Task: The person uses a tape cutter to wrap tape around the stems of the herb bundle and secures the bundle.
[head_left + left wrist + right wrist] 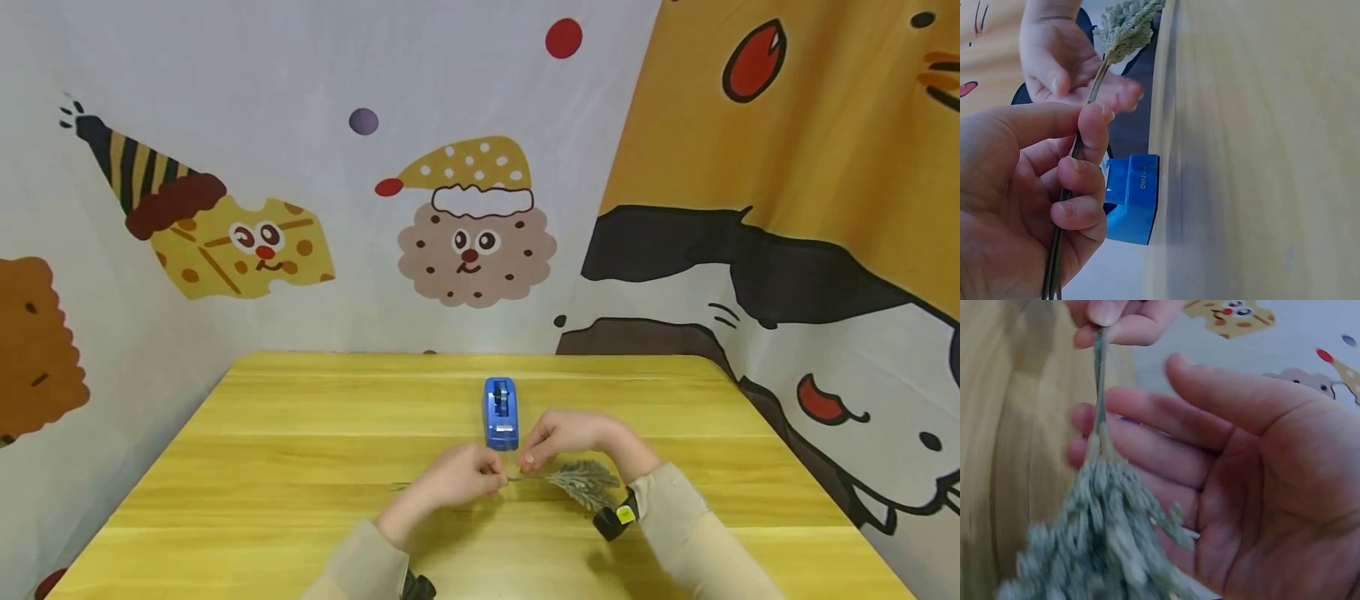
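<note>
My left hand [465,477] pinches the thin stems [1055,256] of a small bunch of dried flowers between thumb and fingers. The grey-green flower heads [588,483] point to the right in the head view. Close by, my right hand [566,437] has its thumb held apart from its loosely bent fingers. In the right wrist view those fingers [1160,447] lie behind the stems, without closing round them; whether they touch is unclear. A blue tape dispenser [501,417] stands on the table just beyond both hands.
The wooden table [300,408] has a pale yellow grain. Behind it and along the right side hangs a cloth [300,67] printed with cartoon figures. Each wrist wears a black camera; the one on the right wrist [611,523] is close to the flower heads.
</note>
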`<state>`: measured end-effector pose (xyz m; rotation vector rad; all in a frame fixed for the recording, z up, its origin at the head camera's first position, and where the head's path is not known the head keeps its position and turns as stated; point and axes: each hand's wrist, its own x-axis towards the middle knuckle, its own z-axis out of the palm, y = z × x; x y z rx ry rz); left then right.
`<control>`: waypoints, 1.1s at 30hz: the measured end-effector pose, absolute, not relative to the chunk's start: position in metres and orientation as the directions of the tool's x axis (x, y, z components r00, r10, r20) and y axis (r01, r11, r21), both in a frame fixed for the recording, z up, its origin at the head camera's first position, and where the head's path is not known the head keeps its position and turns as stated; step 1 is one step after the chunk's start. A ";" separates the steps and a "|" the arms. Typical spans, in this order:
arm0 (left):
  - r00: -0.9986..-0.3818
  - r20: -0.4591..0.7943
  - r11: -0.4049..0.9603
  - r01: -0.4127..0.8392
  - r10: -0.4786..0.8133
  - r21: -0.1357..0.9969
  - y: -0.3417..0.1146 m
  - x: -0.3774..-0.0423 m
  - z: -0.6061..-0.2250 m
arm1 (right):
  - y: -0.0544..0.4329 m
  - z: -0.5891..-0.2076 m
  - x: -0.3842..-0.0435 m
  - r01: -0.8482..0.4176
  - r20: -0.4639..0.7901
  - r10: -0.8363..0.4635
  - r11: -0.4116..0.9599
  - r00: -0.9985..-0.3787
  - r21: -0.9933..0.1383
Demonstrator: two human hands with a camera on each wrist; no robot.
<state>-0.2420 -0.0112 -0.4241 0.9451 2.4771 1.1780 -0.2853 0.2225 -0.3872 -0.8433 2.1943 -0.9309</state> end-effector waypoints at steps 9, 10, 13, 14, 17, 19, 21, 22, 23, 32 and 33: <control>-0.765 0.058 0.462 0.446 0.641 0.767 -0.011 -0.244 -0.427 | 0.221 -0.404 -0.282 -0.226 -0.282 -0.805 0.449 -0.523 -0.864; -0.766 0.056 0.464 0.444 0.640 0.766 -0.011 -0.244 -0.427 | 0.221 -0.405 -0.281 -0.203 -0.284 -0.803 0.442 -0.525 -0.874; -0.770 0.040 0.466 0.426 0.637 0.776 -0.011 -0.244 -0.427 | 0.221 -0.408 -0.278 -0.181 -0.270 -0.786 0.432 -0.556 -0.884; -0.771 0.034 0.463 0.417 0.636 0.782 -0.011 -0.245 -0.427 | 0.220 -0.409 -0.278 -0.181 -0.264 -0.779 0.432 -0.570 -0.884; -0.768 0.019 0.443 0.388 0.640 0.808 -0.011 -0.246 -0.426 | 0.219 -0.410 -0.277 -0.190 -0.252 -0.758 0.442 -0.602 -0.876; -0.762 0.012 0.432 0.380 0.647 0.818 -0.012 -0.248 -0.425 | 0.218 -0.410 -0.276 -0.198 -0.250 -0.747 0.453 -0.616 -0.869; -0.753 0.004 0.427 0.378 0.658 0.822 -0.013 -0.250 -0.425 | 0.217 -0.409 -0.275 -0.210 -0.249 -0.736 0.470 -0.630 -0.858; -0.747 -0.004 0.428 0.376 0.665 0.822 -0.014 -0.251 -0.424 | 0.216 -0.409 -0.274 -0.222 -0.246 -0.730 0.480 -0.638 -0.849; -0.741 -0.014 0.433 0.376 0.671 0.819 -0.015 -0.252 -0.424 | 0.215 -0.408 -0.273 -0.235 -0.243 -0.725 0.490 -0.644 -0.839; -0.670 -0.130 0.431 0.306 0.731 0.849 -0.022 -0.256 -0.427 | 0.207 -0.402 -0.266 -0.294 -0.239 -0.676 0.574 -0.697 -0.764; -0.666 -0.129 0.428 0.307 0.734 0.850 -0.022 -0.257 -0.427 | 0.207 -0.402 -0.265 -0.297 -0.237 -0.673 0.578 -0.701 -0.760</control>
